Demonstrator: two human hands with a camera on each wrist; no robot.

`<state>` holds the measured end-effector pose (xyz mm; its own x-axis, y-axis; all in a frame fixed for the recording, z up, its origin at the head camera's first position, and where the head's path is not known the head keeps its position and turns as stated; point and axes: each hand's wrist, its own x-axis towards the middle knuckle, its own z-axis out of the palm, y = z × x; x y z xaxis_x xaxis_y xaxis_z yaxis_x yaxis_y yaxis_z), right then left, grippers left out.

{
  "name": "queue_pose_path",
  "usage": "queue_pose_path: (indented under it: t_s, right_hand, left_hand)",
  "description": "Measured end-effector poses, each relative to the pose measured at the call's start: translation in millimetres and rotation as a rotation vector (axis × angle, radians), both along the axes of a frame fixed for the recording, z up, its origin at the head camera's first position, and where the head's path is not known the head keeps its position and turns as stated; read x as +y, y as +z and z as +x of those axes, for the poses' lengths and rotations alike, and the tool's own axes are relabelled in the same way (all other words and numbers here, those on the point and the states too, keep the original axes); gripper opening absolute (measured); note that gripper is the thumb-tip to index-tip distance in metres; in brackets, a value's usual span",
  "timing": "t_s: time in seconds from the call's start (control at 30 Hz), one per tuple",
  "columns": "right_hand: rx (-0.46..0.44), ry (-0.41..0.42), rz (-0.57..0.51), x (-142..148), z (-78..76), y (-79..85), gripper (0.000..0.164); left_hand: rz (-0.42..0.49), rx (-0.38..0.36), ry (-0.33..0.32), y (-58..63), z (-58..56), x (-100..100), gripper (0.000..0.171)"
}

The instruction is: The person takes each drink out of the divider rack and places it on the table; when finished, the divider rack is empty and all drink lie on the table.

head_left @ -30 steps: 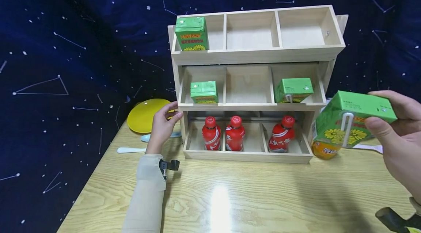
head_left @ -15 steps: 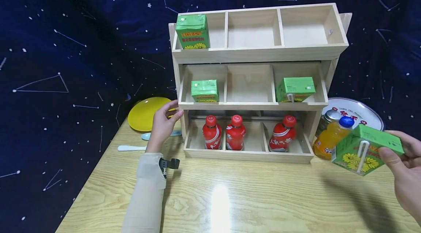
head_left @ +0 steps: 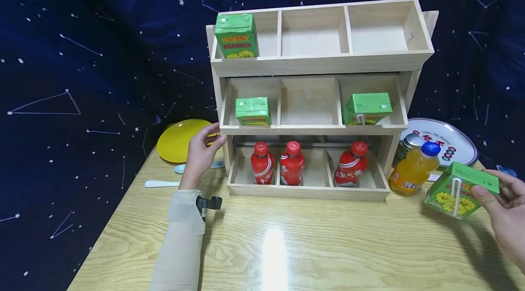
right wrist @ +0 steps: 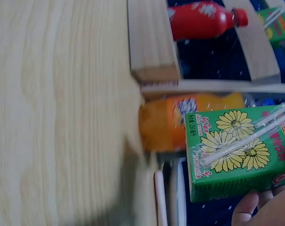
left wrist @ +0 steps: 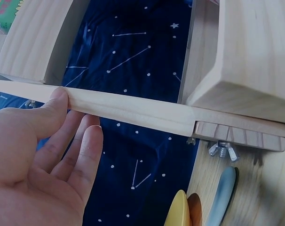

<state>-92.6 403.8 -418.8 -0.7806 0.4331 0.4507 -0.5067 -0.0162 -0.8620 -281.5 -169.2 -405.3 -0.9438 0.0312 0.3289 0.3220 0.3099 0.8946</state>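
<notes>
My right hand (head_left: 508,218) grips a green drink carton (head_left: 461,190) with yellow flowers and a straw on its side, held tilted at the right. In the right wrist view the carton (right wrist: 239,148) partly covers an orange drink bottle (right wrist: 166,122). My left hand (head_left: 203,154) pinches the left upright (left wrist: 128,108) of a three-tier wooden rack (head_left: 311,193), thumb on its edge. Green cartons stand in the top-left compartment (head_left: 237,38) and middle-left compartment (head_left: 253,111); another carton (head_left: 367,108) lies in the middle-right one. Red bottles (head_left: 262,165) stand in the bottom tier.
Right of the rack are an orange drink bottle (head_left: 414,170) with a blue cap, a metal-lidded jar (head_left: 410,142) and a white plate (head_left: 451,140). A yellow plate (head_left: 176,142) and a white-handled utensil (head_left: 162,184) lie at the left. A dark starry cloth (head_left: 102,76) hangs behind.
My right hand has lowered the carton and moved it rightward away from the rack, uncovering the orange bottle, jar and white plate. My left hand has stayed on the upright.
</notes>
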Motion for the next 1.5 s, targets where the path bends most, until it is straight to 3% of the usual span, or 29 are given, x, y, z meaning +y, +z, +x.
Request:
queue_pose_path:
  t_s: [0.27, 0.43, 0.6, 1.03, 1.17, 1.33, 1.4, 1.5]
  right_hand:
    - [-0.06, 0.039, 0.055, 23, -12.1, -13.1, 0.039]
    - [-0.047, 0.107, -0.008, 33, -18.0, -21.8, 0.041]
    - [-0.107, 0.154, 0.008, 39, -19.7, -28.1, 0.04]
    - [-0.173, 0.236, 0.109, 51, -18.3, -29.1, 0.051]
    - [-0.191, 0.181, 0.138, 56, -20.0, -27.1, 0.056]
    - [-0.18, -0.078, 0.392, 73, -28.7, -31.1, 0.057]
    - [-0.212, -0.198, 0.502, 69, -26.4, -22.7, 0.058]
    - [-0.223, -0.265, 0.569, 54, -17.9, -4.2, 0.058]
  left_hand:
    - [0.016, 0.001, 0.001, -1.0, 0.8, -1, 0.045]
    - [0.011, 0.004, -0.002, -1.8, 1.4, -1, 0.045]
    - [0.009, -0.009, 0.003, -0.2, 1.8, 0, 0.045]
    - [0.019, -0.026, 0.002, 4.2, 0.0, 1, 0.047]
    - [0.016, -0.008, 0.002, 4.0, 0.1, 0, 0.045]
    - [0.001, 0.005, 0.002, 1.7, 0.3, -1, 0.045]
    - [-0.004, 0.003, -0.001, 0.6, 0.1, -1, 0.045]
    - [-0.02, -0.023, 0.005, 8.4, 6.0, 3, 0.045]
